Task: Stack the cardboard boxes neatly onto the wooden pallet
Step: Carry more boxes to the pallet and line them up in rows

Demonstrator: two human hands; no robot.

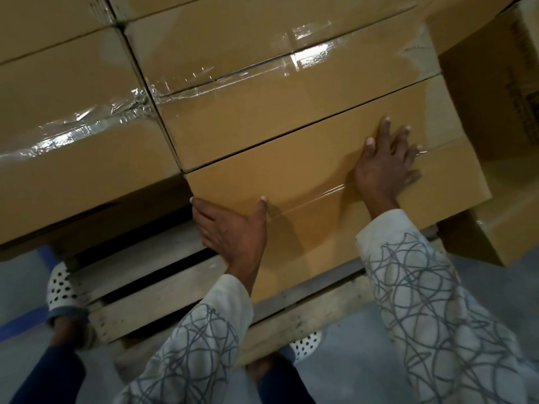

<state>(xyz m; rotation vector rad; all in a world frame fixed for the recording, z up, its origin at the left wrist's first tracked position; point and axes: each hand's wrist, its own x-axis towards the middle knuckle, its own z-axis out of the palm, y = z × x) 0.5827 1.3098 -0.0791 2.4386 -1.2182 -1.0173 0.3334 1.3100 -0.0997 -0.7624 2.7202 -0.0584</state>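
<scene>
A brown cardboard box (303, 158) sits at the near edge of the wooden pallet (151, 310), pushed against other stacked boxes (239, 106). My left hand (230, 228) lies flat against the box's near left corner, fingers on the side face and thumb on the front. On the top of the same box, near its right end, rests my right hand (388, 164) with spread, straight fingers. Clear tape runs along the box's seam.
A larger stack of taped boxes (73, 135) stands to the left, overhanging bare pallet slats. More boxes (493, 106) stand at the right. My feet in dotted white shoes (61, 287) stand on the grey floor beside a blue floor line (20, 322).
</scene>
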